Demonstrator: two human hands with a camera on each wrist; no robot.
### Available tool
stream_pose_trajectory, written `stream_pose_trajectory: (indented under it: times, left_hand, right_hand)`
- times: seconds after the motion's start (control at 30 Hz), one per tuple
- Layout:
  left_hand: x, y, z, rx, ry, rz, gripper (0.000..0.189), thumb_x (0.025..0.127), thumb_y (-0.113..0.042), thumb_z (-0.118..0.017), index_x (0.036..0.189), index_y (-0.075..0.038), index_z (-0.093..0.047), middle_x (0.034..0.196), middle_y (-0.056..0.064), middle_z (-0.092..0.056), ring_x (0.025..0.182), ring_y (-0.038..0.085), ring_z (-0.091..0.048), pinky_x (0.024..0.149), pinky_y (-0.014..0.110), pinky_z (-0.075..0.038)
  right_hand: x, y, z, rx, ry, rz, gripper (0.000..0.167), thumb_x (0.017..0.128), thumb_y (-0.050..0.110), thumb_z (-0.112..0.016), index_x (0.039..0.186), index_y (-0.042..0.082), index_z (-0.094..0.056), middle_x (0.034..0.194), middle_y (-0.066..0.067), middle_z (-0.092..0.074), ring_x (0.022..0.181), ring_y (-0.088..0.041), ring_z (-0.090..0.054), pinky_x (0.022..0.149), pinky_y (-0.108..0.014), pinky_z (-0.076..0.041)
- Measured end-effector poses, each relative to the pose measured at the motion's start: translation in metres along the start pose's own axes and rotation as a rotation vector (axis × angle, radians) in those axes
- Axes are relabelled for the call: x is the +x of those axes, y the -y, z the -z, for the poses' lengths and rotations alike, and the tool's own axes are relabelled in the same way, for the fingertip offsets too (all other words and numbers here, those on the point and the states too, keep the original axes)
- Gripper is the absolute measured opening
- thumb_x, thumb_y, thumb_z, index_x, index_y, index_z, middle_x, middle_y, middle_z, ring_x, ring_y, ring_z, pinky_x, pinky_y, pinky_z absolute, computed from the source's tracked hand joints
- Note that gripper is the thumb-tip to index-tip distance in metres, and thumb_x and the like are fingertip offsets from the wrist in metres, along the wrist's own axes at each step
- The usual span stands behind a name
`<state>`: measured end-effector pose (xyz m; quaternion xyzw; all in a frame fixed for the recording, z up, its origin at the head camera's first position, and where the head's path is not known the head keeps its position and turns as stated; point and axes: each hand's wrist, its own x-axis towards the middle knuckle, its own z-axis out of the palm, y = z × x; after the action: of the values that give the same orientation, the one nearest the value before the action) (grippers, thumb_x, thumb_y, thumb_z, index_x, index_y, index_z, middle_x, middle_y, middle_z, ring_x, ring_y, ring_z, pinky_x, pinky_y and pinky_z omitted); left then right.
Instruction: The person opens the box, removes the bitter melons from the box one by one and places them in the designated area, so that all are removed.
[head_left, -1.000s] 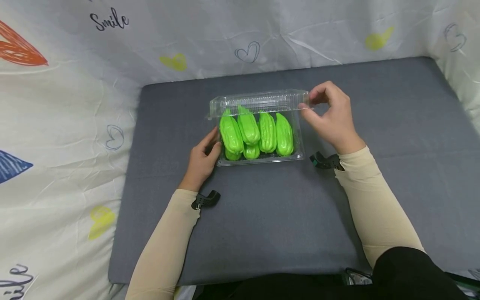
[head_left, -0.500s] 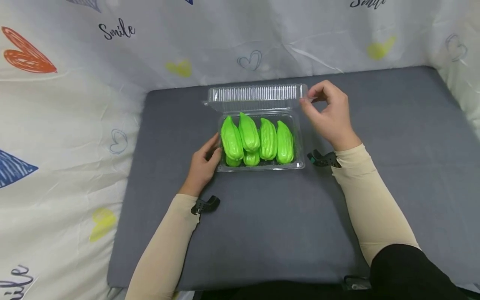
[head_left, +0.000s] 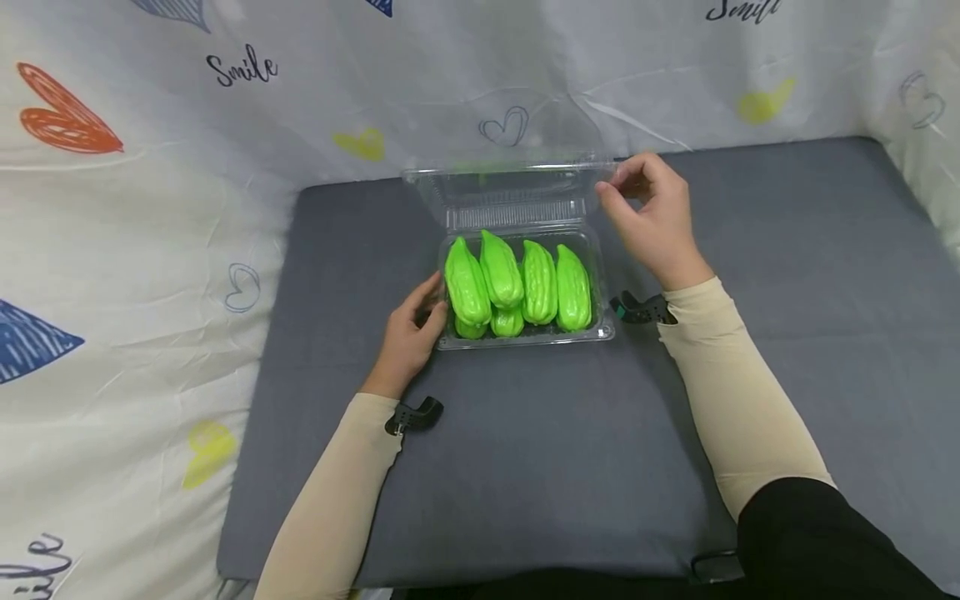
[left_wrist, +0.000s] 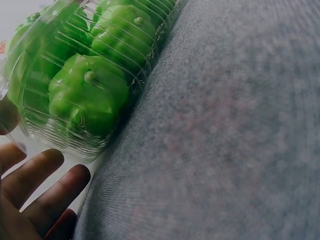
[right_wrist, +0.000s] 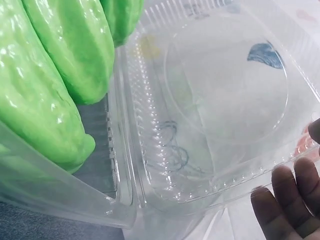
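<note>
A clear plastic clamshell box [head_left: 525, 342] stands on the grey table with its hinged lid [head_left: 517, 193] raised at the back. Several glossy green bitter melons [head_left: 467, 287], ribbed and tapered, lie piled in its base. My left hand [head_left: 405, 337] holds the box at its left side, thumb and fingers at the rim; in the left wrist view the lower fingers [left_wrist: 57, 192] are spread below it. At the lid's right front corner, my right hand [head_left: 656, 218] pinches the edge. The right wrist view shows bare lid plastic beside the bitter melons.
The grey cloth-covered table [head_left: 555, 467] extends around the box on all sides. A white printed curtain [head_left: 637, 67] hangs close behind the table and along its left side. Black wrist mounts [head_left: 416, 414] sit on both forearms.
My right hand has swung the lid up and back from low over the bitter melons to about upright. My left hand stays at the box's left side. The head view has tilted slightly.
</note>
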<state>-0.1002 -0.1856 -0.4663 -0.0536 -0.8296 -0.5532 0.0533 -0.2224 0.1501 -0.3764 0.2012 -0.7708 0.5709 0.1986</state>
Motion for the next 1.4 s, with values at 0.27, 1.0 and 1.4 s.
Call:
stream_pose_trajectory:
  times: [0.27, 1.0, 1.4]
  left_hand:
    - [0.001, 0.002, -0.001, -0.007, 0.001, -0.018, 0.052, 0.105, -0.009, -0.059, 0.156, -0.004, -0.048, 0.147, 0.02, -0.06, 0.125, 0.036, -0.063, 0.104, 0.051, -0.049]
    - [0.001, 0.003, 0.001, -0.025, 0.007, 0.001, 0.051, 0.106, -0.01, -0.059, 0.156, -0.005, -0.049, 0.148, 0.018, -0.06, 0.124, 0.034, -0.064, 0.104, 0.05, -0.049]
    - [0.002, 0.004, -0.001, -0.023, -0.004, -0.019, 0.052, 0.105, -0.008, -0.06, 0.156, -0.003, -0.049, 0.147, 0.02, -0.061, 0.123, 0.037, -0.064, 0.103, 0.049, -0.05]
  right_hand:
    - [0.007, -0.009, -0.003, 0.096, -0.019, -0.062, 0.012, 0.095, 0.0, -0.071, 0.094, -0.002, -0.059, 0.091, 0.008, -0.06, 0.089, -0.011, -0.065, 0.076, -0.022, -0.051]
    - [0.024, -0.037, -0.013, 0.193, -0.03, -0.18, 0.017, 0.092, -0.002, -0.075, 0.101, 0.007, -0.063, 0.093, 0.002, -0.06, 0.089, -0.013, -0.059, 0.077, -0.022, -0.049]
    - [0.026, -0.048, -0.012, 0.2, 0.036, -0.335, 0.03, 0.092, -0.011, -0.068, 0.122, -0.005, -0.068, 0.094, 0.001, -0.065, 0.088, -0.011, -0.064, 0.08, -0.019, -0.055]
